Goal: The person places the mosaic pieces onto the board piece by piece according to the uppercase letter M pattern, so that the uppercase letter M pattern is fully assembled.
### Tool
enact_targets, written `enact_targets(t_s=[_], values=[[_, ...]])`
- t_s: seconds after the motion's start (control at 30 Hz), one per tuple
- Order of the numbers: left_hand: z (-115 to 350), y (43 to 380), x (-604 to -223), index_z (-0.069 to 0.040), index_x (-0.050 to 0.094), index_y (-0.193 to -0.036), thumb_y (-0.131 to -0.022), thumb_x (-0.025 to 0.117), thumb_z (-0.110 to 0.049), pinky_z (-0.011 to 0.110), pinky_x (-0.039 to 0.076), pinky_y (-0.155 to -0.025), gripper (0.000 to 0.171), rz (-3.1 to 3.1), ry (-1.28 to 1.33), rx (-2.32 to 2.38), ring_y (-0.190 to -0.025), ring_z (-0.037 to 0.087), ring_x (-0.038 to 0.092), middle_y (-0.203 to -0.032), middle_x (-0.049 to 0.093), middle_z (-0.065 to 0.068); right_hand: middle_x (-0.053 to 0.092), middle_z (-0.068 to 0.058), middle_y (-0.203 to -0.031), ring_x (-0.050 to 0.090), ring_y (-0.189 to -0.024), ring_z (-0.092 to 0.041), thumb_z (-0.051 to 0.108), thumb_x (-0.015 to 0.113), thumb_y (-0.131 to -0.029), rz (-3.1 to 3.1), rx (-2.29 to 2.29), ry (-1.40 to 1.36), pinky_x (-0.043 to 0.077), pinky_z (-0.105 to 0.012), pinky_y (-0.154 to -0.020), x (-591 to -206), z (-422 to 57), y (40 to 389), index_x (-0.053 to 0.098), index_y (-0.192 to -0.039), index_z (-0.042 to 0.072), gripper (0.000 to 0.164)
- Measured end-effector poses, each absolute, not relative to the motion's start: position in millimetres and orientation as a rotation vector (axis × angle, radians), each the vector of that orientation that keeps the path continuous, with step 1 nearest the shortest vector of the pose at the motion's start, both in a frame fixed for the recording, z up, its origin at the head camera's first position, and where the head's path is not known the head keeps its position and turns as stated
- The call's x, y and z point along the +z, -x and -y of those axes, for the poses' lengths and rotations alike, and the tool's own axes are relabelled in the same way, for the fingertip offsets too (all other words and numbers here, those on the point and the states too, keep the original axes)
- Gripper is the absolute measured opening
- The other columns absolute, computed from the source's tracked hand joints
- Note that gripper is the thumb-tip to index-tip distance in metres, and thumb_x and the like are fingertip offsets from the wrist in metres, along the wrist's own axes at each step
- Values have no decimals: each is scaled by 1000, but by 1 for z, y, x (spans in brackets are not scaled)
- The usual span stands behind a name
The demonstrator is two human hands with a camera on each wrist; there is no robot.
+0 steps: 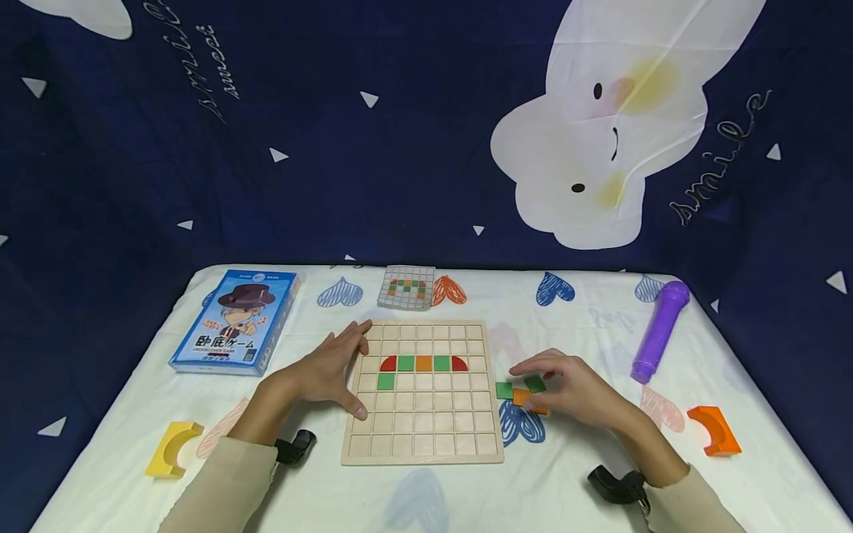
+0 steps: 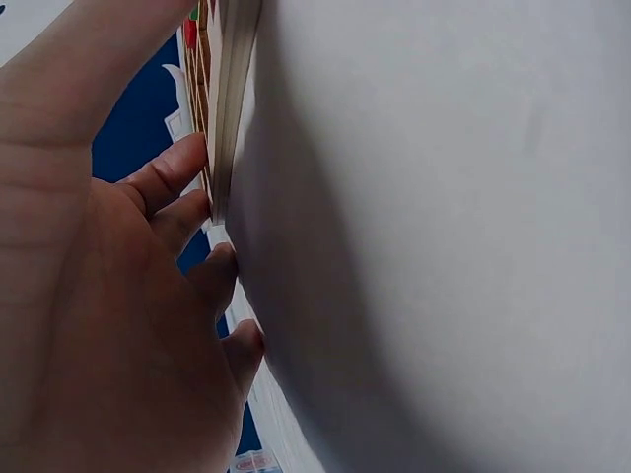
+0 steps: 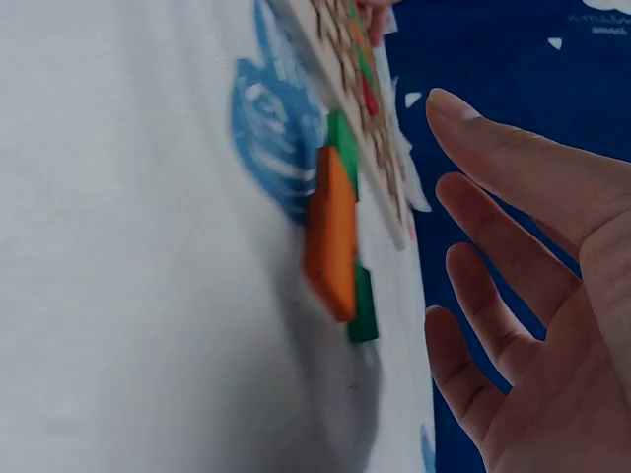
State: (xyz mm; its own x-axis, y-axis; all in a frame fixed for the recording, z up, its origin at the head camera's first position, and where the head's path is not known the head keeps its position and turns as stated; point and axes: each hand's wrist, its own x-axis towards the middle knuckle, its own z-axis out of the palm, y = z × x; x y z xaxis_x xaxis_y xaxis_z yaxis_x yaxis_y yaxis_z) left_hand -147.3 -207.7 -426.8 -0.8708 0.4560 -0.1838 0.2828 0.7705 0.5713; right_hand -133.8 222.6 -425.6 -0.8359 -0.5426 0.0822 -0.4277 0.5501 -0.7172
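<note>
A wooden grid board (image 1: 426,423) lies flat on the table. Its third row holds a red rounded tile (image 1: 389,363), a green tile, an orange tile (image 1: 423,363), another green tile and a red rounded tile (image 1: 459,363). One green tile (image 1: 386,381) sits below, at the left. My left hand (image 1: 323,372), fingers spread, rests along the board's left edge. Right of the board lie loose green and orange tiles (image 3: 331,236). Just above them hovers my right hand (image 1: 573,381), thumb and fingers apart, with nothing between them in the right wrist view.
Behind the board lies a small card with a coloured grid pattern (image 1: 408,287). A blue game box (image 1: 236,322) is at the back left, a purple tube (image 1: 660,333) at the back right. A yellow arch block (image 1: 166,449) and an orange arch block (image 1: 716,431) flank the arms.
</note>
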Motion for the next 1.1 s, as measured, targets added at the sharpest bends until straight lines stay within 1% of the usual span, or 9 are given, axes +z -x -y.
enact_targets(t_s=[0.07, 0.27, 0.43, 0.6, 0.87, 1.1], values=[[208, 147, -428, -10, 46, -115, -50, 100, -51, 71, 10, -126, 94, -2652, -569, 782, -159, 48, 11, -171, 18, 22, 76, 6, -116, 64, -104, -15, 23, 89, -77, -2610, -1151, 819, 52, -22, -87, -429, -226, 133, 76, -117, 18, 42], [208, 148, -429, -11, 46, -114, -50, 99, -53, 70, 10, -127, 94, -2650, -573, 779, -159, 47, 10, -171, 17, 22, 75, 12, -116, 61, -110, -4, 27, 89, -77, -2585, -1121, 823, 49, -18, -99, -436, -232, 132, 76, -114, 25, 39], [207, 148, -428, -11, 46, -114, -51, 98, -53, 69, 9, -127, 92, -2646, -581, 783, -160, 46, 9, -171, 17, 21, 75, 13, -113, 60, -108, -1, 27, 89, -78, -2604, -1084, 848, 50, -18, -98, -440, -234, 131, 75, -111, 26, 37], [206, 148, -426, -11, 46, -113, -52, 99, -52, 69, 8, -128, 91, -2646, -577, 778, -160, 46, 9, -171, 18, 21, 74, 16, -110, 60, -108, -3, 25, 90, -76, -2649, -1054, 868, 49, -20, -99, -444, -234, 132, 75, -107, 29, 35], [207, 148, -425, -11, 46, -114, -52, 99, -51, 69, 8, -128, 91, -2646, -569, 780, -160, 46, 9, -171, 18, 21, 75, 13, -104, 61, -104, -8, 26, 88, -79, -2677, -1039, 908, 51, -22, -96, -448, -230, 134, 75, -102, 28, 27], [208, 147, -426, -11, 46, -114, -51, 99, -51, 69, 9, -127, 91, -2643, -563, 782, -160, 47, 9, -171, 17, 21, 75, 14, -101, 61, -103, -7, 23, 87, -80, -2693, -1016, 891, 51, -24, -95, -449, -227, 134, 75, -99, 29, 23]])
